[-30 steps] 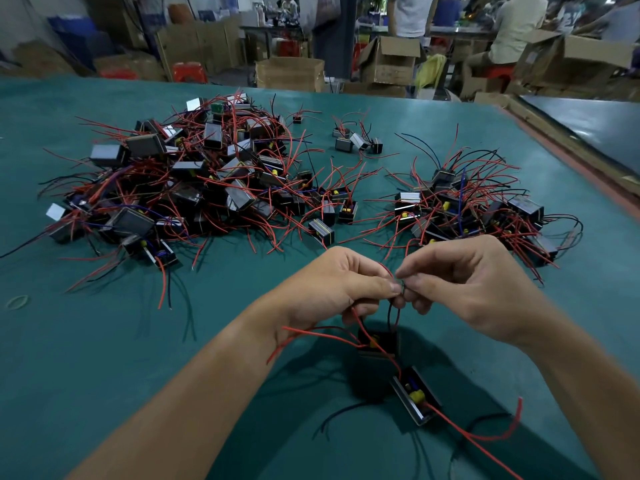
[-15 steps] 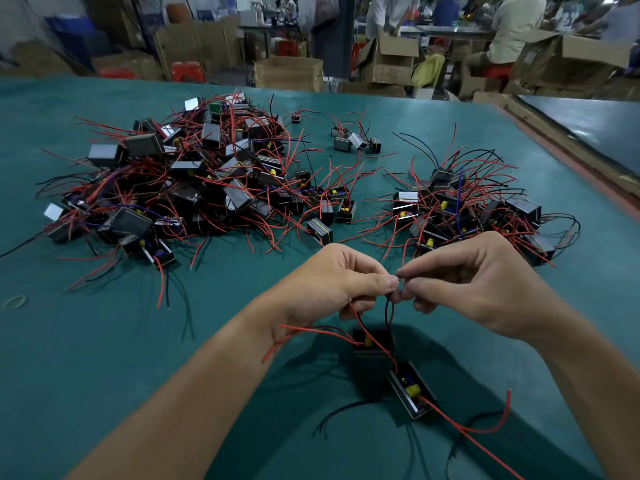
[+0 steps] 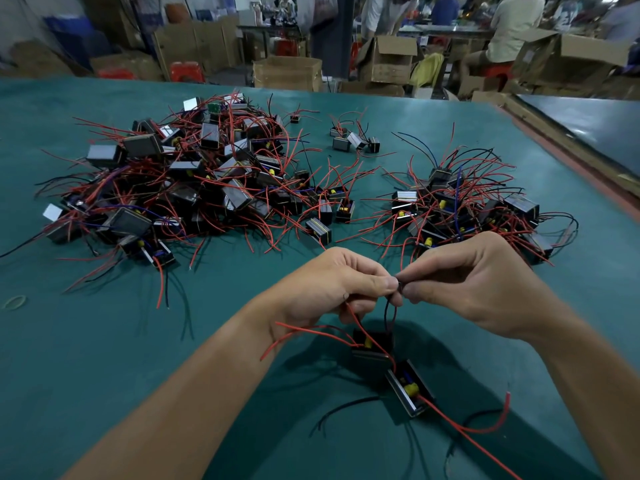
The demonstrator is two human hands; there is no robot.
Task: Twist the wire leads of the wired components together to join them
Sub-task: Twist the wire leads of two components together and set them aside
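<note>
Wire leads [image 3: 386, 311] still pinched between left hand [image 3: 332, 285], right hand [image 3: 485, 282]; components [image 3: 410, 389] unmoved.

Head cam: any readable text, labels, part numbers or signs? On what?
None legible.
Left pile: pale component faces, no print readable.
Right pile: one striped face, lines only, too small.
Nearest component: no markings readable.
Wire leads pinched between left hand and right hand: no print visible.
Cardboard box far right: label patch, blurred.
</note>
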